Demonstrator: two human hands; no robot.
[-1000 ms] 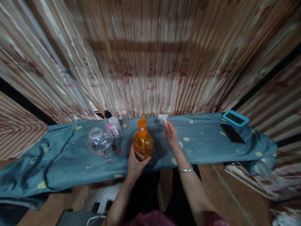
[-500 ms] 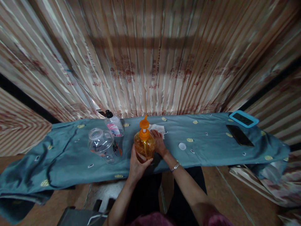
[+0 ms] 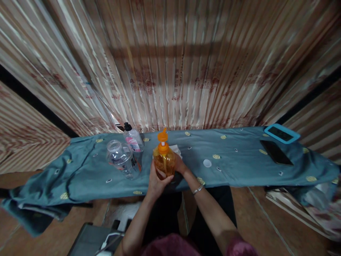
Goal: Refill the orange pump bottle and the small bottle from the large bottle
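Note:
An orange pump bottle (image 3: 164, 158) of amber liquid stands on the blue cloth-covered table (image 3: 239, 167). My left hand (image 3: 156, 180) grips its near side. Behind the bottle's right side my right hand (image 3: 180, 165) presses a white tissue (image 3: 176, 149) against it, and the bottle hides most of that hand. A bracelet is on my right wrist.
A large clear plastic jar (image 3: 121, 162) and a small bottle with a black cap (image 3: 132, 139) stand left of the pump bottle. A small white cap (image 3: 207, 163) lies to the right. A dark phone (image 3: 276, 157) and a blue-framed device (image 3: 281, 133) lie far right. Striped curtains hang behind.
My right hand brought the white tissue from the back of the table to the pump bottle's far right side. My left hand kept its hold on the bottle.

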